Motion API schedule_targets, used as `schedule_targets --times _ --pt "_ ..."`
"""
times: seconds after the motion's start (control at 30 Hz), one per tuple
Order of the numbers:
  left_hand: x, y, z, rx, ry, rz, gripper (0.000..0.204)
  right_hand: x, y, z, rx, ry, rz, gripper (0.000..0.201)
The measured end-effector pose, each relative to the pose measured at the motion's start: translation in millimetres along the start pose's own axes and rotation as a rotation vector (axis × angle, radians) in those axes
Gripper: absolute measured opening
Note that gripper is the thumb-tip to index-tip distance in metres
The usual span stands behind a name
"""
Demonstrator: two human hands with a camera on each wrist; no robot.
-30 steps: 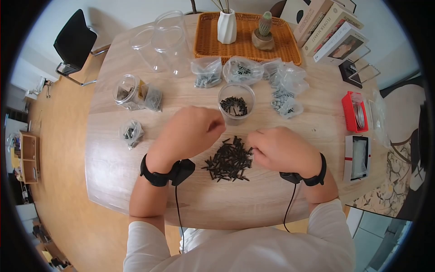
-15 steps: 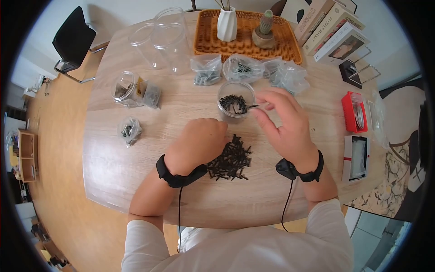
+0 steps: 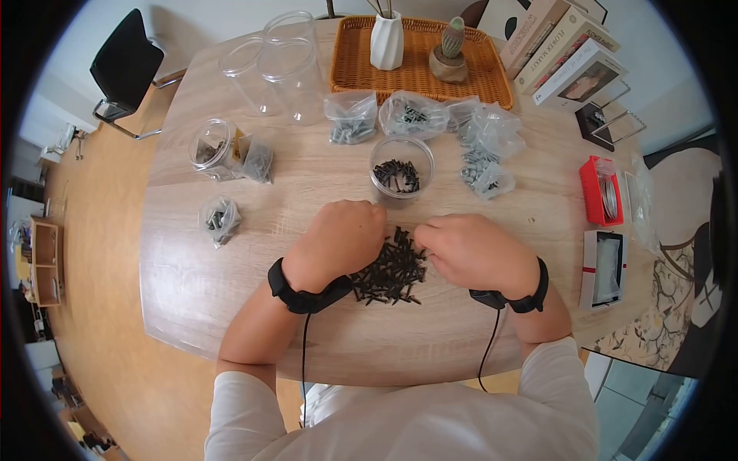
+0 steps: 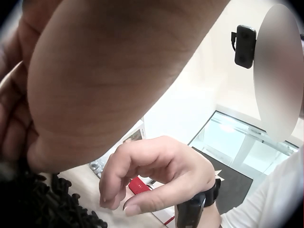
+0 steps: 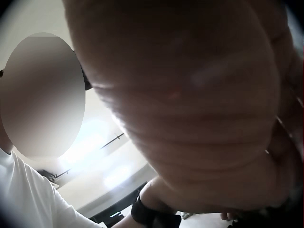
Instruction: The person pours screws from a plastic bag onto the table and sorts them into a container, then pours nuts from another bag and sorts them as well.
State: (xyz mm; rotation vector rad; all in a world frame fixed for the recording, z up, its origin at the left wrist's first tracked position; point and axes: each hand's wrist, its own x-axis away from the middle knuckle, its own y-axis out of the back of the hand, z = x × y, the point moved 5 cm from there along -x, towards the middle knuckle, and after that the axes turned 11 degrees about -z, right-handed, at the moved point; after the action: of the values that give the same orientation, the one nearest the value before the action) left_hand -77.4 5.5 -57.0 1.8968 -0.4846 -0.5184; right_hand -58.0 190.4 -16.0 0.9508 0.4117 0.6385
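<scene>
A pile of black screws (image 3: 393, 273) lies on the wooden table in front of the person. Over its left edge, the left hand (image 3: 338, 240) rests low with the back of the hand up; its fingertips are hidden, and I cannot tell whether they hold a screw. At the pile's upper right is the right hand (image 3: 478, 247), fingers loosely bent. The left wrist view shows its thumb (image 4: 149, 202) apart from the fingers, with no screw between them. Just beyond the hands stands a clear round tub (image 3: 433, 170) with black screws (image 3: 396, 177) inside.
Plastic bags of hardware (image 3: 352, 127) line the far side. To the left are a clear jar (image 3: 211, 146) and a small bag (image 3: 221, 219). Tall clear containers (image 3: 288, 84) stand beside a wicker tray (image 3: 423, 31). A red basket (image 3: 590, 196) and a box (image 3: 590, 280) sit right.
The right hand went from the pile to the tub with a black screw, then came back to the pile without it. The left hand moved down and right onto the pile's edge.
</scene>
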Motion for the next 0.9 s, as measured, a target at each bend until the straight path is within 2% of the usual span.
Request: schedule_targets --times 0.23,0.33,0.4,0.43,0.5,0.73,0.83,0.9 --pt "0 12 0 -0.032 -0.024 -0.018 0.023 -1 -15 -4 0.097 -0.006 0.038 0.017" --pt "-3 31 1 -0.029 0.05 -0.008 0.02 -1 -18 -4 0.114 0.002 0.032 0.016" --pt "-7 60 -4 0.157 0.092 -0.218 0.015 -2 -19 -4 0.113 0.002 0.03 0.015" --pt "-9 66 -7 0.156 0.091 -0.218 0.015 -2 -20 -4 0.116 0.0 0.039 0.014" --pt "-13 82 -13 0.3 0.076 -0.441 0.014 -3 -20 -4 0.119 -0.002 0.048 0.014" --pt "-19 74 -12 0.375 0.099 -0.576 0.013 -5 -20 0 0.123 0.022 0.043 0.01" --pt "-20 72 -12 0.344 0.056 -0.65 0.016 -5 -22 0 0.126 0.024 0.062 0.012" --pt "-19 75 -10 0.406 0.174 -0.616 0.017 -6 -22 -1 0.121 0.023 0.067 0.011"
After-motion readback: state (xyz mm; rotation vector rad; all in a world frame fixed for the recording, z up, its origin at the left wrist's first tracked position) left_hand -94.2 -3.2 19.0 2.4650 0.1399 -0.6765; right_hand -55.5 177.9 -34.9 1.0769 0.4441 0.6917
